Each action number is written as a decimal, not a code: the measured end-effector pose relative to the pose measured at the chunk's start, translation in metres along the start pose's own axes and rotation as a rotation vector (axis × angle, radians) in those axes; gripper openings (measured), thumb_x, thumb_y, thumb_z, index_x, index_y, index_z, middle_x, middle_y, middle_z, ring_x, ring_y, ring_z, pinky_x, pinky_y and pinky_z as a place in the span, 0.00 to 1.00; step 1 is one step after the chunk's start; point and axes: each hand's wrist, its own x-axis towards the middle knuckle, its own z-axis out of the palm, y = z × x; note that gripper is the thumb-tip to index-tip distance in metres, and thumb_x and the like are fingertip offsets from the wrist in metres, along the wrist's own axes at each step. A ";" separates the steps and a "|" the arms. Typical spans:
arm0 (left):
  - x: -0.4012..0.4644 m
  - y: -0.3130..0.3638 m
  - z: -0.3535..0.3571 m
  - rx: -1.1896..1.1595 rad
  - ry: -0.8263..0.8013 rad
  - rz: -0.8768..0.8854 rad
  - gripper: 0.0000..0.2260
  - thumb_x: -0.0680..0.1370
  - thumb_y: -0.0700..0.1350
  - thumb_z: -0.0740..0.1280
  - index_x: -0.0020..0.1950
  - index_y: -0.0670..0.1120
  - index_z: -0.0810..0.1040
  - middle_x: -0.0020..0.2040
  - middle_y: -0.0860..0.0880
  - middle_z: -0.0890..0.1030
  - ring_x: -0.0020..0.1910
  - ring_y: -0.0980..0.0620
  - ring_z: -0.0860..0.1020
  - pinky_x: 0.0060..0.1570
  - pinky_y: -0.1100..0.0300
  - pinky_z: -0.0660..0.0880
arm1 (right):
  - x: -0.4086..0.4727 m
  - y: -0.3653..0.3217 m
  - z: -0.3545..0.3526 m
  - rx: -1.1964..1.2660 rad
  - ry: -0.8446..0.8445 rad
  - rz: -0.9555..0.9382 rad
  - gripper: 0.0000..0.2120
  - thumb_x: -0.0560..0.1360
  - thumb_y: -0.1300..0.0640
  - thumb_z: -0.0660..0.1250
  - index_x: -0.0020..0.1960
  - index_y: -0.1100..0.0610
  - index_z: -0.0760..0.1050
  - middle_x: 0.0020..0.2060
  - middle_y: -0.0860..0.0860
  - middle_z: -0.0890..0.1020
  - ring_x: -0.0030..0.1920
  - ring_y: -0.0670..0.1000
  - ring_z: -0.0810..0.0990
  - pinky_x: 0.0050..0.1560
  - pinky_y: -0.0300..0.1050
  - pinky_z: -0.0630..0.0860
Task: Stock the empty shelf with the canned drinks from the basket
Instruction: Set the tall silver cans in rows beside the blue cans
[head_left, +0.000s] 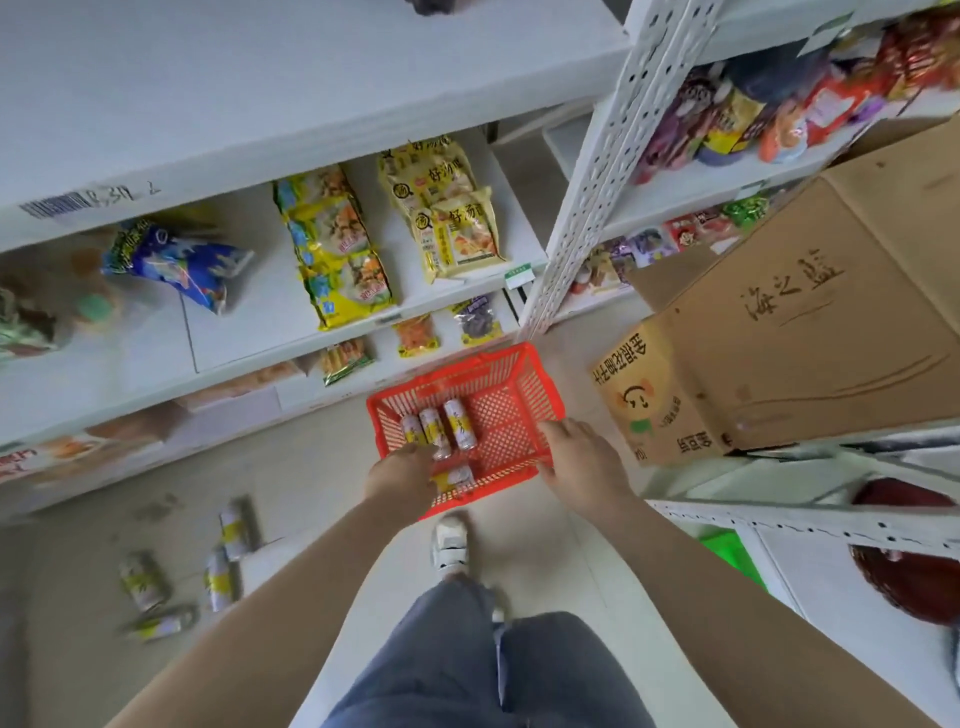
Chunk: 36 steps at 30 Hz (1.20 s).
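Observation:
A red plastic basket (519, 374) stands on the floor in front of the shelves. Several white and yellow canned drinks (459, 423) lie inside it. My left hand (402, 475) is down in the basket's near left corner, its fingers curled over the cans. One can (457, 475) lies right at its thumb, and the grip itself is hidden. My right hand (582, 457) is over the basket's right rim, palm down with the fingers apart and nothing in it. A bare white shelf board (311, 67) runs across the top of the view.
Several more cans (234, 530) lie on the floor at the lower left. Snack bags (337, 244) fill the shelves behind the basket. A large cardboard box (805, 322) sits to the right and a white rack (779, 514) at the near right. My shoe (451, 543) is just behind the basket.

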 end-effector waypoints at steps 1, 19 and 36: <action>0.012 0.000 -0.001 -0.013 -0.013 -0.021 0.20 0.77 0.46 0.61 0.69 0.53 0.68 0.62 0.50 0.76 0.57 0.47 0.77 0.52 0.55 0.77 | 0.014 0.002 0.002 -0.004 -0.012 -0.007 0.20 0.76 0.52 0.65 0.66 0.54 0.68 0.58 0.52 0.76 0.60 0.55 0.74 0.56 0.50 0.73; 0.295 -0.042 0.208 -0.253 -0.050 -0.323 0.22 0.78 0.46 0.62 0.72 0.47 0.66 0.68 0.43 0.72 0.64 0.42 0.73 0.57 0.51 0.72 | 0.284 0.084 0.281 -0.007 -0.238 -0.209 0.19 0.76 0.51 0.64 0.64 0.57 0.69 0.56 0.56 0.77 0.56 0.59 0.77 0.51 0.53 0.76; 0.471 -0.101 0.381 -0.565 0.232 -0.682 0.20 0.75 0.46 0.67 0.64 0.41 0.71 0.64 0.39 0.69 0.62 0.39 0.69 0.61 0.53 0.66 | 0.416 0.093 0.518 0.475 -0.260 0.045 0.29 0.71 0.47 0.72 0.65 0.62 0.68 0.55 0.59 0.80 0.55 0.60 0.79 0.53 0.51 0.74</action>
